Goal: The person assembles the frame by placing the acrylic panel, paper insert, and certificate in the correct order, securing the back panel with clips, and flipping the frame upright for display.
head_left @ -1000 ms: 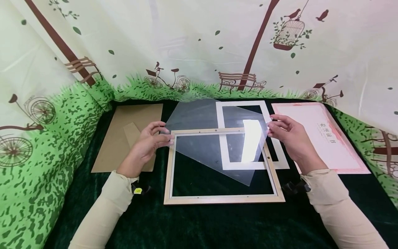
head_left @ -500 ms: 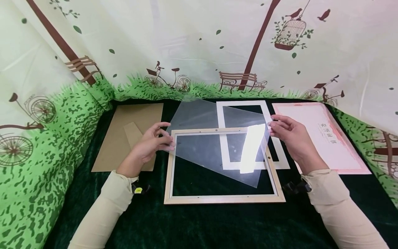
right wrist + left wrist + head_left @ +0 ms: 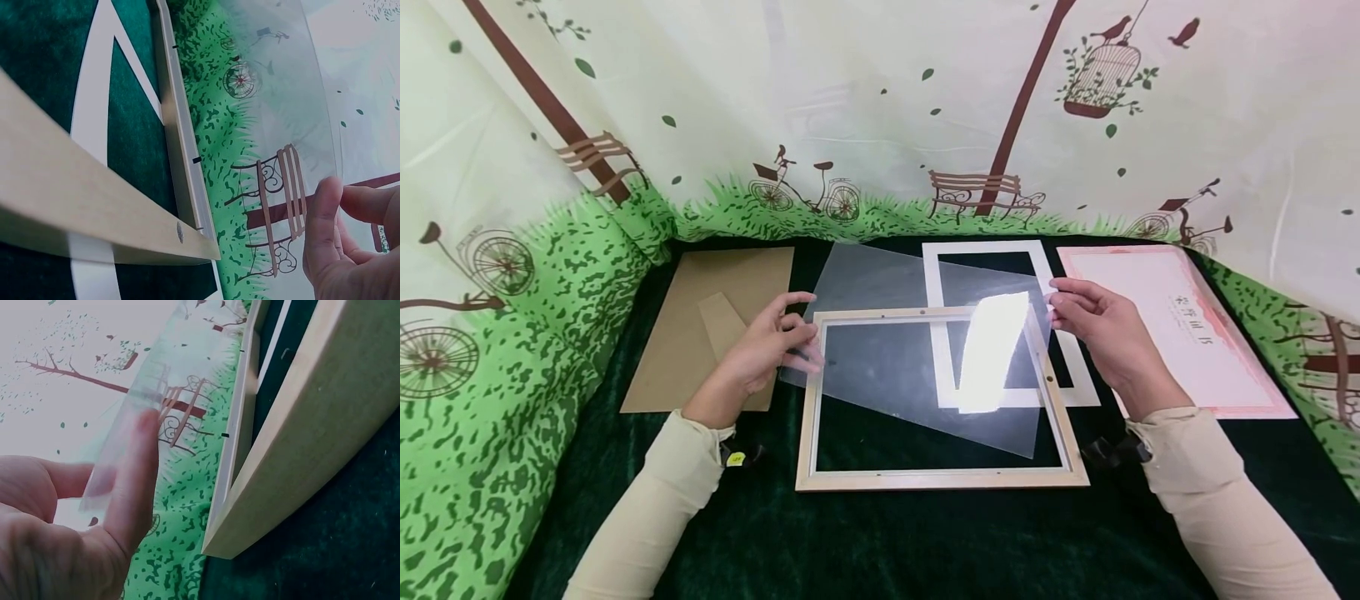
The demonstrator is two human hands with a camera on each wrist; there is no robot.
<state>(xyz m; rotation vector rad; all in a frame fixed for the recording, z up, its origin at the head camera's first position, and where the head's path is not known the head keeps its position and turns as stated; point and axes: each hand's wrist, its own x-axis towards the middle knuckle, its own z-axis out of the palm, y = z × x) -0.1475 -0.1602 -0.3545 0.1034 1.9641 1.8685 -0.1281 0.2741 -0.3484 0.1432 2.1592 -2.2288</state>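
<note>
A clear, thin plastic-like sheet slants over a light wooden picture frame, turned at an angle to it. Near its left corner my left hand pinches the sheet; the left wrist view shows the thumb on one face and a finger behind the other. At the right edge my right hand holds it between thumb and fingertips. In the right wrist view, the transparent sheet rises above the frame's inner rim. A bright light reflection crosses the sheet's right half.
Behind the frame lies a white mat border, partly seen through the sheet. A brown backing board with a stand flap is at left. A pink-edged printed paper lies at right. Dark green cloth covers the table, before a printed curtain.
The clear sheet has turned: its left corner has come nearer and its near corner has shifted right. The left fingers have changed position slightly; the right hand stays about where it was.
</note>
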